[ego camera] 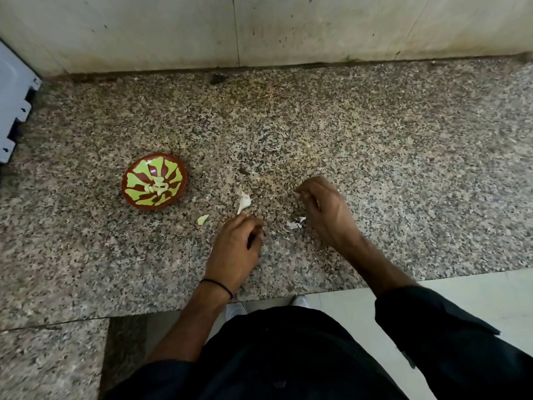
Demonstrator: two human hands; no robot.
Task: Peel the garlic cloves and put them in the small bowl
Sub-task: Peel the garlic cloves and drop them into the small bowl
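Head view: speckled granite counter (375, 168) fills most of the frame, stained pale wall (288, 30) behind it. Person in dark sleeves leans over the near edge. Left hand (236, 249) knuckles-up on the counter, fingers curled under; can't tell if it grips anything. Right hand (323, 209) well apart from it, fingers curled, pale fleck showing between them; grasp also unclear. Small bowl (176, 168), brown-red with yellow-green petal pattern, sits on the counter left of both hands and holds a cluster of peeled garlic cloves (157, 186), cream-white, smooth, at its centre. Unpeeled garlic piece (244, 202), white papery skin with tapered tail, lies just beyond the left hand's knuckles, its tail end meeting them. One peeled clove (203, 219), pale greenish, lies between bowl and left hand. Skin scraps (294, 225) lie between the hands. Black cord band (217, 285) on left wrist.
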